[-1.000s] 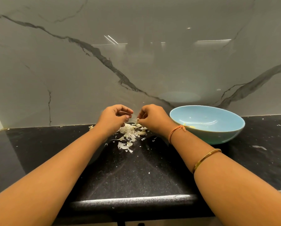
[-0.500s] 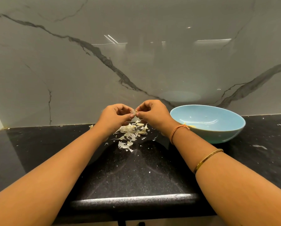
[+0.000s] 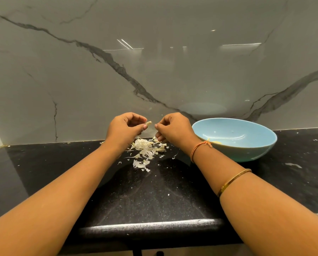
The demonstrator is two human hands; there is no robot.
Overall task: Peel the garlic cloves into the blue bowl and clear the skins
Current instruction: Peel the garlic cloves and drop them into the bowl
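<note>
My left hand (image 3: pixel 125 129) is raised above the counter and pinches a small garlic clove (image 3: pixel 149 123) between thumb and fingers. My right hand (image 3: pixel 174 128) is held close beside it, fingers curled; I cannot tell whether its fingertips grip a bit of skin. Below both hands a pile of white garlic skins (image 3: pixel 145 150) with a few cloves lies on the black counter (image 3: pixel 154 196). The blue bowl (image 3: pixel 254 150) stands to the right, with something pale yellow (image 3: pixel 216 142) at its bottom, partly hidden by my right wrist.
A grey marble backsplash (image 3: pixel 154 71) rises directly behind the counter. Loose skin flakes (image 3: pixel 292 165) lie on the counter right of the bowl. The counter's rounded front edge (image 3: pixel 154 226) runs below my forearms.
Both hands have lifted from the skin pile. They met around the clove half a second ago and have since drawn slightly apart, the clove staying in my left hand.
</note>
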